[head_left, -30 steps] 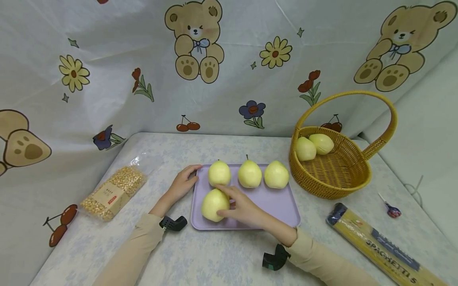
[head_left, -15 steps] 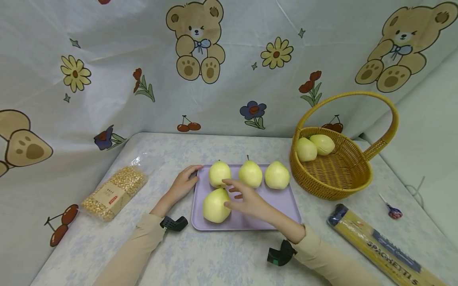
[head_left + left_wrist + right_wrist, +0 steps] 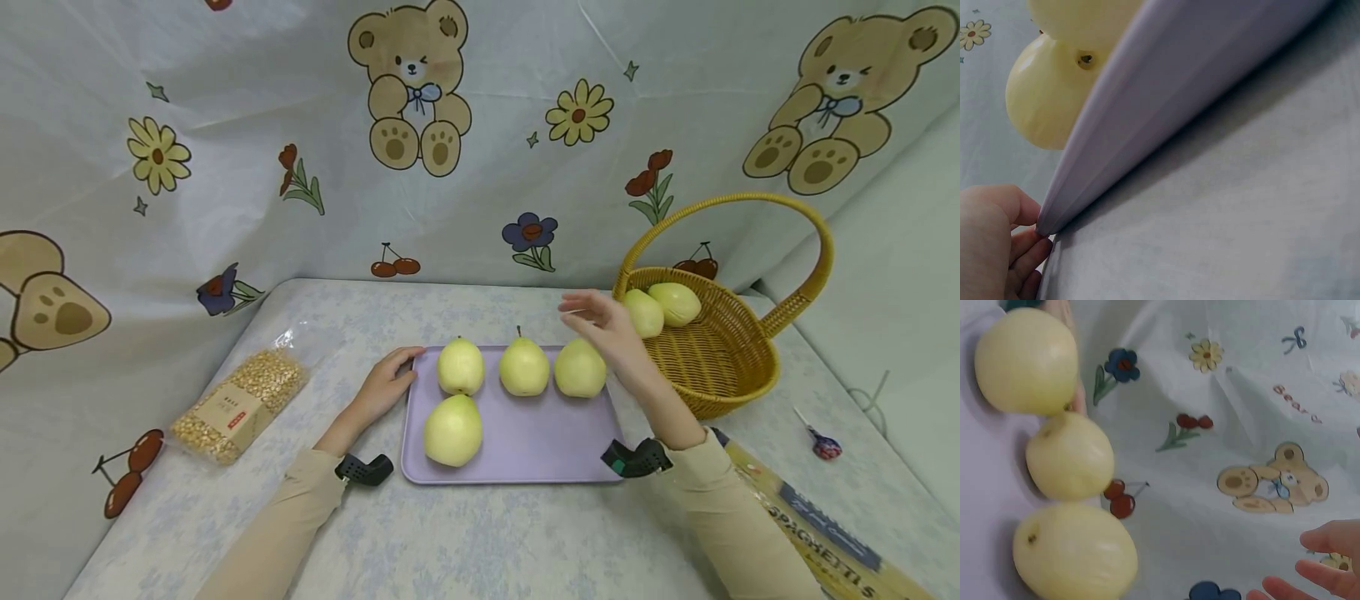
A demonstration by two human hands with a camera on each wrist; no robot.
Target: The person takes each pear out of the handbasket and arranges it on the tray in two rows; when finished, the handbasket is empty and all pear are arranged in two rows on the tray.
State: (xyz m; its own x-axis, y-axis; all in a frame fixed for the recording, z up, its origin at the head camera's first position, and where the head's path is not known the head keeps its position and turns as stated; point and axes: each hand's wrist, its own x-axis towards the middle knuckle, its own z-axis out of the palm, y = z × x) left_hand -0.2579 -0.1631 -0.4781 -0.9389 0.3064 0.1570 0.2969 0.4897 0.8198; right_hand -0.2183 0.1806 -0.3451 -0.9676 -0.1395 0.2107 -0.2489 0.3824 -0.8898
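My left hand point(image 3: 384, 385) pinches the upper left corner of a lilac tray point(image 3: 542, 442); in the left wrist view its thumb point(image 3: 1013, 203) lies over the rim and the fingers beneath. My right hand point(image 3: 617, 340) is raised over the tray's back right corner, fingers spread and holding nothing. It partly covers the right-hand pear point(image 3: 576, 371) and the basket's left side. Two more pears, one at the left point(image 3: 460, 367) and a stemmed middle one point(image 3: 524, 367), share that back row. A larger pear point(image 3: 453, 431) sits at the tray's front left.
Right of the tray stands a wicker basket point(image 3: 697, 354) with a tall handle, holding two pears point(image 3: 675, 303). A spaghetti packet point(image 3: 821, 525) and a lollipop point(image 3: 825, 446) lie in front of it. Far left is a bag of yellow kernels point(image 3: 243, 404).
My right hand has let go of the front left pear and moved right and back, over the tray's back right corner. The left hand has stayed at the tray.
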